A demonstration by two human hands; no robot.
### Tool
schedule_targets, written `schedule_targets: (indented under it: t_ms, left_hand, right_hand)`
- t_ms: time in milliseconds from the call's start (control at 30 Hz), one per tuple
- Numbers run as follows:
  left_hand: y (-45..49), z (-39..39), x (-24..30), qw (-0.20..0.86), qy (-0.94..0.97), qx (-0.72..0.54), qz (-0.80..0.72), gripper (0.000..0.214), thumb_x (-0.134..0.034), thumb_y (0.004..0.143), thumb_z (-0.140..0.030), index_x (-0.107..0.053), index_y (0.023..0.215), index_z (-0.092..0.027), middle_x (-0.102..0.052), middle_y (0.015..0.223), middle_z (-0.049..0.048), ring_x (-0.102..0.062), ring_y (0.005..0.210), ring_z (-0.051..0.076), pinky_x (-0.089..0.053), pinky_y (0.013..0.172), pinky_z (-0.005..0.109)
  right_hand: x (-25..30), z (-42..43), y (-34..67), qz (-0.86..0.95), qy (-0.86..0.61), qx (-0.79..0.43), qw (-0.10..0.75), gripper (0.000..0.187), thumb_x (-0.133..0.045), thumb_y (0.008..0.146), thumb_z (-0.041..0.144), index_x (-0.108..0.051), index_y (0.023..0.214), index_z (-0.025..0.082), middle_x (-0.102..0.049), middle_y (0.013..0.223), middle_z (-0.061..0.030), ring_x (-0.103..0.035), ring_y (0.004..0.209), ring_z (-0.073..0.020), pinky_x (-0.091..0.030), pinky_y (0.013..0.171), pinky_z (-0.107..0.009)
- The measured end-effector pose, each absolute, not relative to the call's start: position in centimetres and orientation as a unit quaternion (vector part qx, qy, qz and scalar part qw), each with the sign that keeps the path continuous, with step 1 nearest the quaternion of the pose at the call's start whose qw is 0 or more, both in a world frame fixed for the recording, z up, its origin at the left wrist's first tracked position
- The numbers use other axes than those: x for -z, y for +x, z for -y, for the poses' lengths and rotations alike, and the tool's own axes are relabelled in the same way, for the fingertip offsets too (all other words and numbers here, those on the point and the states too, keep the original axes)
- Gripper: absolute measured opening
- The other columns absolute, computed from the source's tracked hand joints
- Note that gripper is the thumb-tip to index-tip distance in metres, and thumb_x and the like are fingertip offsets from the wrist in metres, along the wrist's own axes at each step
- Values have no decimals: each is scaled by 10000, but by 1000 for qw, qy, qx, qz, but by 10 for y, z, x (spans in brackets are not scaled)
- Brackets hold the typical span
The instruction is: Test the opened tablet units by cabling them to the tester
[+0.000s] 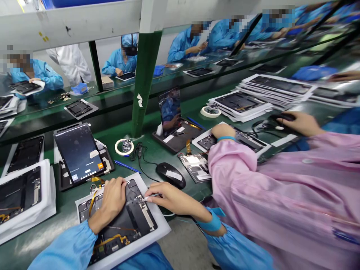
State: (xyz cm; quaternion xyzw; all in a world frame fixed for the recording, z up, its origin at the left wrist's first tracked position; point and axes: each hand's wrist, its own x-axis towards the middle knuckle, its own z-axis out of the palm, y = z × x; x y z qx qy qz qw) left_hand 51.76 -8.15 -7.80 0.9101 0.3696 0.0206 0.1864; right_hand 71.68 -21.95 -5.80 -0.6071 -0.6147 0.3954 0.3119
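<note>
An opened tablet (126, 228) lies face down on a white foam sheet (159, 228), showing its dark inner housing, metal strips and gold flex cables. My left hand (112, 200) rests on the tablet's left part, next to a gold flex cable (92, 203). My right hand (171, 197) pinches a slim metal tool (153, 195), whose tip reaches the metal strip at the tablet's upper right. Whether the tip touches that strip is hard to tell.
A computer mouse (170, 175) sits just beyond the tablet, beside a tape roll (124, 147) and a lit tablet (78, 153). To my right, a person in a pink gown (270, 187) works at the green bench (157, 157). Stacked tablets (277, 88) stand behind.
</note>
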Motion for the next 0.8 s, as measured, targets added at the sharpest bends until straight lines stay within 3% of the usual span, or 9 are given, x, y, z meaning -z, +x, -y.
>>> schedule_targets:
  t_ms: [800]
  left_hand:
    - [514, 80, 78, 274, 887, -95, -361, 284, -395, 1015, -267, -655, 1105, -195, -723, 1105, 59, -679, 1001, 208, -512, 893, 307]
  right_hand:
    - [65, 220, 724, 585, -604, -420, 342, 200, -612, 938, 304, -778, 1002, 213, -721, 967, -37, -647, 919, -180, -466, 833, -281]
